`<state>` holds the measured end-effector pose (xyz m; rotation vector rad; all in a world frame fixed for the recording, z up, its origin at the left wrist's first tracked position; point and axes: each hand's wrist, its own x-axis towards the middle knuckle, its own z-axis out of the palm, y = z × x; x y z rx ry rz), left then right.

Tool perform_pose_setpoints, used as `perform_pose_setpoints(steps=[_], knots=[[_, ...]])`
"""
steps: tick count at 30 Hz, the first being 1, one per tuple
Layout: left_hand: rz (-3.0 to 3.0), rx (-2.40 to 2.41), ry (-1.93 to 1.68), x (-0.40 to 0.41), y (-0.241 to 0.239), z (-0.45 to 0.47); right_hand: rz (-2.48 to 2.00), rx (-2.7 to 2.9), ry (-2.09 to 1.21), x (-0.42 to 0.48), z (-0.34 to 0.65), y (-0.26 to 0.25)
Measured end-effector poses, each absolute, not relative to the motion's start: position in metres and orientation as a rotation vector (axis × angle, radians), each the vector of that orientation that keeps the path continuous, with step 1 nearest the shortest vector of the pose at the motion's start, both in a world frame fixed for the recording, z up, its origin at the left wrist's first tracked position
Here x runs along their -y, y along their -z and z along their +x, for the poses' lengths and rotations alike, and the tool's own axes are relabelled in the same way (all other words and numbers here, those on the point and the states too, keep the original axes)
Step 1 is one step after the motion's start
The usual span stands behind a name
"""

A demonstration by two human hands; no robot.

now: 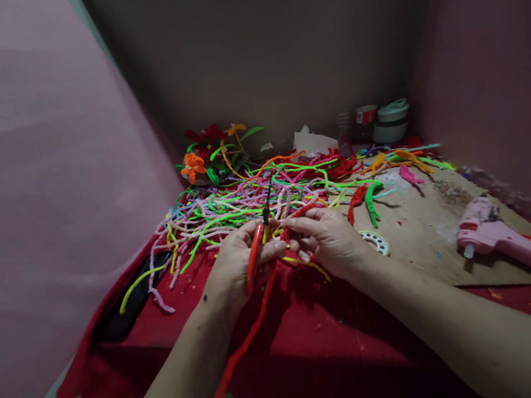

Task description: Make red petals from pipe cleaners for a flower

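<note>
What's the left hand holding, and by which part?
An orange-handled tool, by its handle; I can't tell if the red strip is gripped too.

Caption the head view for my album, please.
Left hand holding an orange-handled tool, right hand close beside it, a red fuzzy strip trailing below, colourful strips tangled behind.

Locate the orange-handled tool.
Head view, near centre: the orange-handled tool is in the left hand, just left of the right hand.
</note>
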<state>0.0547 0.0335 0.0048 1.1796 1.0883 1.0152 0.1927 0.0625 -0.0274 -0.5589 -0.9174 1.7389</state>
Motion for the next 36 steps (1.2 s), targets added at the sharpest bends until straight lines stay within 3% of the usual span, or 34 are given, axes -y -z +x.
perform_pose_setpoints(steps=[23, 30, 36], knots=[[1.430, -1.200, -0.932, -0.049, 0.000, 0.031, -0.527, 0.890, -1.690, -0.069, 0.197, 0.028], [2.140, -1.782, -0.894, -0.041, -0.010, 0.019, -0.640, 0.862, -1.597, -0.069, 0.197, 0.025], [2.659, -1.725, -0.567, -0.025, 0.007, 0.020, -0.642, 0.859, -1.633, -0.068, 0.197, 0.022]])
